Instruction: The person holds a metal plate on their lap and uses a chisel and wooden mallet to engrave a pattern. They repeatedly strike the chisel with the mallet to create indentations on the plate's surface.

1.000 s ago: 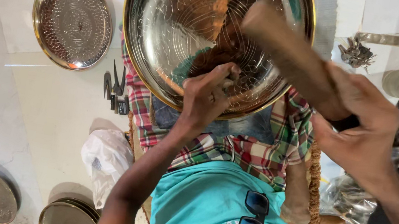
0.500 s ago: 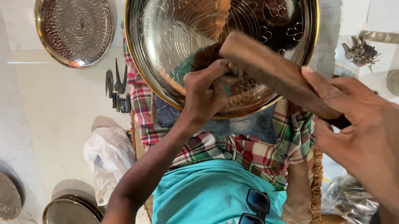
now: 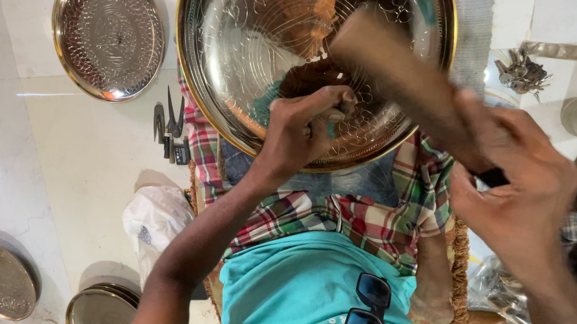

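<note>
A large shiny metal plate (image 3: 261,36) with a gold rim and engraved swirls rests on the person's lap, over a checked cloth (image 3: 363,223). The left hand (image 3: 301,130) is clenched around a small tool pressed against the plate's lower centre; the tool itself is mostly hidden by the fingers. The right hand (image 3: 520,193) grips a wooden mallet (image 3: 400,76), blurred, raised above the plate's right side. The plate's top edge is cut off.
</note>
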